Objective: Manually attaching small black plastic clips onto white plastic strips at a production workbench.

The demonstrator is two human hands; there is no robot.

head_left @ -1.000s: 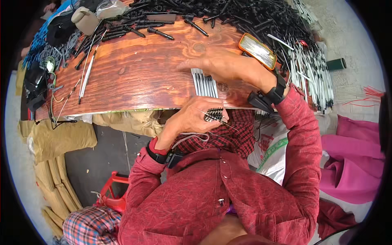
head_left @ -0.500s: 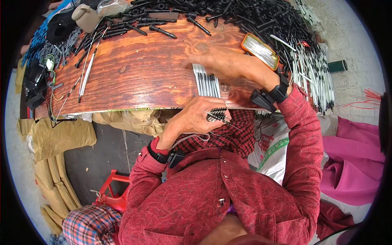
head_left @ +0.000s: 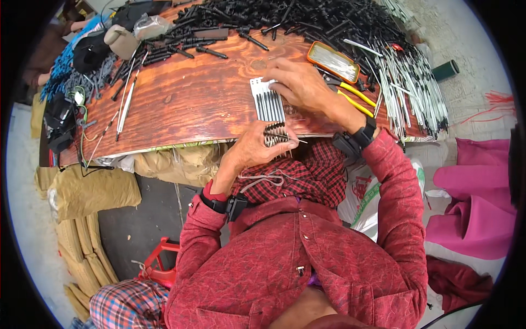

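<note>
My left hand [head_left: 255, 145] is closed around a bundle of thin sticks [head_left: 275, 135] at the table's near edge. Their dark ends form rows, and a thin pale strand juts out to the right. Just beyond lies a flat white holder [head_left: 257, 86] on the table, with several slim black-and-grey rods [head_left: 268, 105] side by side in it. Over the holder's far right part is my right hand [head_left: 307, 85], its fingers bent but apart. No object shows in it, though its fingertips partly cover the holder, and whether they touch it I cannot tell.
Black plastic parts [head_left: 329, 27] heap along the back of the wooden table [head_left: 186, 98]. To the right are an orange-rimmed tin [head_left: 334, 61] of white sticks, yellow-handled pliers [head_left: 359, 96] and a pile of white-and-black rods [head_left: 411, 93]. Two long thin rods [head_left: 126, 104] lie at left.
My right hand has drawn back from a blurred reach across the holder to its far end. My left hand still holds the bundle, now tilted differently. The view has shifted, exposing the yellow pliers.
</note>
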